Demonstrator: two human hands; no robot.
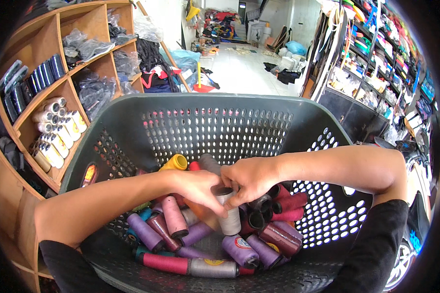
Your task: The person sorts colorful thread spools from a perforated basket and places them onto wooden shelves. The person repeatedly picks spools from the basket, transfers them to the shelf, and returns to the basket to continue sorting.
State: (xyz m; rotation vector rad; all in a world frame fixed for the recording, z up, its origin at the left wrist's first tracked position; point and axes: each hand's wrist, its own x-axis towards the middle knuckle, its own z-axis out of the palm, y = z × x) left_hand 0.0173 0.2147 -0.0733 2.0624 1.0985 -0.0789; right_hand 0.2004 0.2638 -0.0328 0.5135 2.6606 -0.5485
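Note:
Inside a dark perforated plastic basket, both of my hands meet at the top of an off-white thread spool. My left hand is closed on its upper end from the left. From the right, the fingers of my right hand are curled around the same end, with the thumb along its side. The spool stands nearly upright over other spools. Around it lie a pink spool, a purple spool, a maroon spool and a yellow cone. My hands hide part of the pile.
Wooden shelves at the left hold white spools, dark rolls and plastic-wrapped goods. Crowded racks with colourful items line the right. Behind the basket, a white tiled floor runs back past a yellow-handled dustpan and piles of cloth.

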